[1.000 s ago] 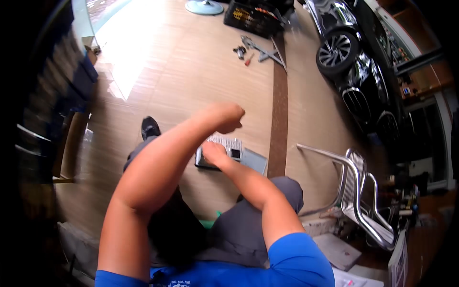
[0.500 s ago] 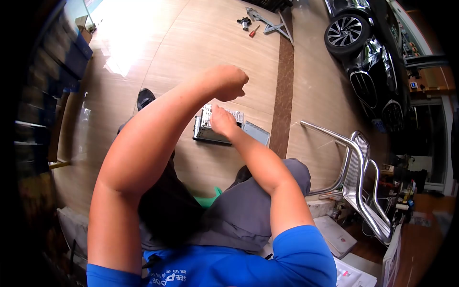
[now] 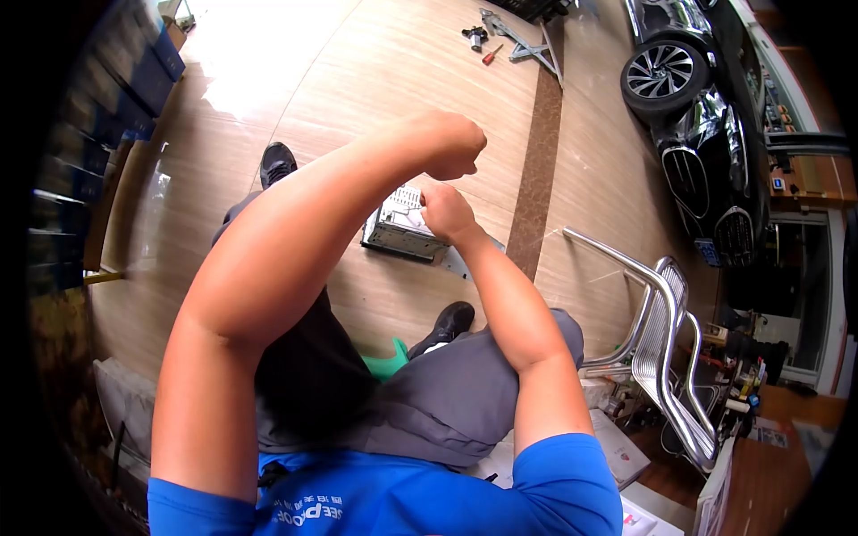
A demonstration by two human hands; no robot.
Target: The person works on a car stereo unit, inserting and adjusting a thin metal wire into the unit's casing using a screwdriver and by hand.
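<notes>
A metal box-shaped unit point(image 3: 402, 237) with a slotted, light top lies on the floor between my legs. My left hand point(image 3: 458, 147) is closed in a fist above its far right side; what it holds, if anything, is hidden. My right hand point(image 3: 447, 213) is closed at the unit's right top edge, its fingertips turned down and partly out of sight. A grey flat plate point(image 3: 460, 262) lies beside the unit, partly covered by my right forearm.
A green object point(image 3: 384, 361) is between my legs. Further off lie a red screwdriver point(image 3: 492, 55), a small black part point(image 3: 475, 37) and a metal linkage point(image 3: 523, 46). A metal chair point(image 3: 661, 348) and a black car point(image 3: 706, 152) are on the right, blue boxes point(image 3: 134, 89) on the left.
My right hand has moved right across the unit, its fingers now more curled. My left hand remains a fist above it. The camera view has shifted, and my right shoe now shows.
</notes>
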